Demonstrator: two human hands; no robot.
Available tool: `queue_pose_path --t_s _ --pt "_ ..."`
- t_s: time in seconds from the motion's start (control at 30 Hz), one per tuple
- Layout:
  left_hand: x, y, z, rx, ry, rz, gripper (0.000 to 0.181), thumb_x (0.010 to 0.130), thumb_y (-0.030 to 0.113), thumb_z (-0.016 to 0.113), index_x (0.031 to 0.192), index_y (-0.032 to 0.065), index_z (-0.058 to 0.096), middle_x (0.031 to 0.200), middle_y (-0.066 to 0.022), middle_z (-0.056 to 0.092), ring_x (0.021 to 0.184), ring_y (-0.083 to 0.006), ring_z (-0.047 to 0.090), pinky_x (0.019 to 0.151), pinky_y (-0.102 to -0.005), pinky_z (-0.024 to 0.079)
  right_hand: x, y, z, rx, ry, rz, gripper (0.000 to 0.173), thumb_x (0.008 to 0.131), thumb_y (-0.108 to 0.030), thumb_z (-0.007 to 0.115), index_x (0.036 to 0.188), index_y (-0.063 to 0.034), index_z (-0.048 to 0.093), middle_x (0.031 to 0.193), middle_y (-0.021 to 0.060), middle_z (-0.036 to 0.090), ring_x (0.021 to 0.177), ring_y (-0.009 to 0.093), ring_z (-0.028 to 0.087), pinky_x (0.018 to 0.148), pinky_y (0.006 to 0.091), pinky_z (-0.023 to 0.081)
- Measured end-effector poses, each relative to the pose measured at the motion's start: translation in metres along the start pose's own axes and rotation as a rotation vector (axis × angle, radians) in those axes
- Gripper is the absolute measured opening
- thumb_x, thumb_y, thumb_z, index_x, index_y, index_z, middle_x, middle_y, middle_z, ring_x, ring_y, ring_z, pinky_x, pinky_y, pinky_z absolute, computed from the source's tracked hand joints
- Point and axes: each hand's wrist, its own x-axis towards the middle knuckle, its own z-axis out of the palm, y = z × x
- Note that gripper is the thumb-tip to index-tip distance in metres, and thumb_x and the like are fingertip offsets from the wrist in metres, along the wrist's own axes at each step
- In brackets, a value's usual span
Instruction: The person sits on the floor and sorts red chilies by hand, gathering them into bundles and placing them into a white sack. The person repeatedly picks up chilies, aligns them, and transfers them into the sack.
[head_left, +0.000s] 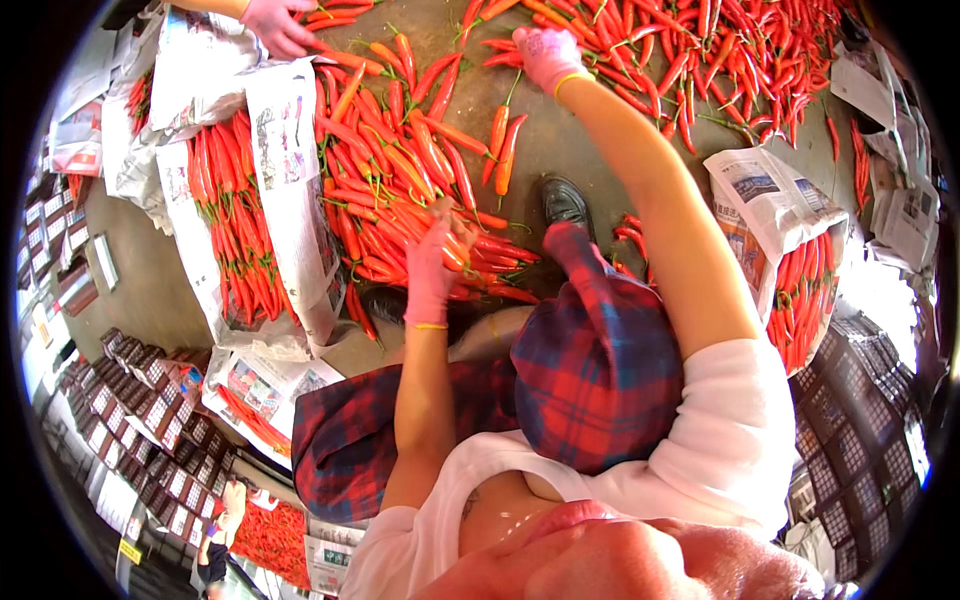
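Note:
My left hand (429, 274), in a pink glove with a yellow cuff, is curled round red chili peppers (454, 253) above a heap of loose chilies (375, 165). My right hand (551, 56), gloved the same way, is stretched forward to the near edge of a larger chili pile (675, 52). Red chilies show beside its fingers; whether it grips any is hidden. Between the hands, a few orange-red chilies (497, 135) lie on the concrete floor (534, 161).
Another person's gloved hand (277, 26) touches chilies at the upper left. Newspaper-lined containers of chilies stand left (281, 127) and right (772, 195). My black shoe (566, 201) is between the heaps. Dark plastic crates (855, 427) stand at right, with more crates (142, 405) at lower left.

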Motion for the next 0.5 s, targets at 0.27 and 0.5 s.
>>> queue_pose_path --t_s 0.27,0.5 --pt "0.142 0.088 0.054 0.87 0.188 0.491 0.02 0.086 0.021 0.067 0.097 0.0033 0.068 0.07 0.0036 0.06 0.061 -0.0069 0.055 0.056 -0.0255 0.044 0.0 0.022 -0.003 -0.058 -0.133 0.244 0.031 0.095 -0.022 0.055 0.125 -0.0151 0.057 0.122 0.0085 0.066 0.113 0.03 0.064 0.084 0.0488 0.053" --pt "0.254 0.095 0.074 1.956 0.357 0.391 0.048 0.079 0.031 0.069 0.119 0.0051 0.063 0.114 -0.0238 0.067 0.112 -0.0343 0.063 0.094 -0.0435 0.05 -0.038 0.002 -0.015 0.013 -0.088 0.126 0.035 0.084 -0.021 0.066 0.117 -0.0145 0.058 0.112 0.0122 0.067 0.099 0.031 0.068 0.084 0.0462 0.056"
